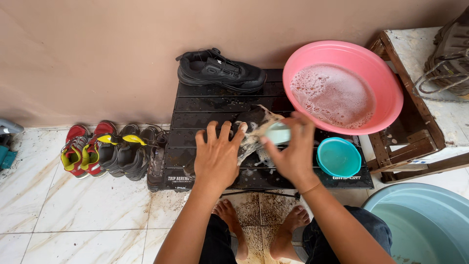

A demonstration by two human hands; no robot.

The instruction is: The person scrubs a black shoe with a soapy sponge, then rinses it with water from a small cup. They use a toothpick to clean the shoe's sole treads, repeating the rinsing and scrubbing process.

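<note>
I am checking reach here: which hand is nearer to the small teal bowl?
The right hand is nearer: it is just left of the small teal bowl, holding a pale brush. The left hand is farther left, pressing the soapy shoe.

Soapy black shoe (254,128) mostly hidden under both hands, brush (278,133) largely covered, grey basin (425,225) cut off by edge

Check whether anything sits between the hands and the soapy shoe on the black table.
Nothing visible does. The left hand presses flat on the soapy shoe, and the right hand holds a pale brush right against it.
</note>
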